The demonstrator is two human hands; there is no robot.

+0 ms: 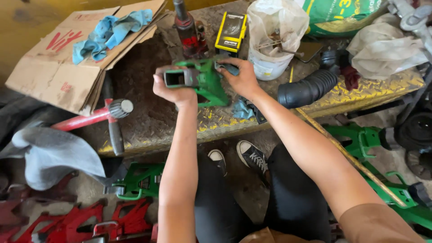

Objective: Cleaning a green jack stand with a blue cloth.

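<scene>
Nearest the camera, the person's knees in black trousers and two dark sneakers (pixel 252 155) stand on the floor. To the left on the floor lie red stands (pixel 81 222) and a green stand (pixel 139 180), with a grey cloth (pixel 49 153) above them; to the right lies another green stand (pixel 382 180).

Beyond the knees, both forearms reach to a worn metal surface (pixel 148 117) with a yellow edge. The left hand (pixel 175 90) has its fingers wrapped tight around the open square end of a green jack stand (pixel 204 81), which is held just over the surface, lying on its side. The right hand (pixel 240 76) presses on the stand's far side, fingers curled over a blue rag (pixel 227 68) against the metal. Another bit of blue cloth (pixel 243 110) lies below the right wrist.

Left of the hands rests a red handle (pixel 85 119) with a grey knob. To the right is a black ribbed hose (pixel 308 87).

Farther back stand a red bottle jack (pixel 189 31), a yellow and black box (pixel 231 31), a white bucket (pixel 267 65) lined with plastic, flattened cardboard (pixel 58 67) carrying a blue cloth (pixel 108 31), and a green sack (pixel 337 15).
</scene>
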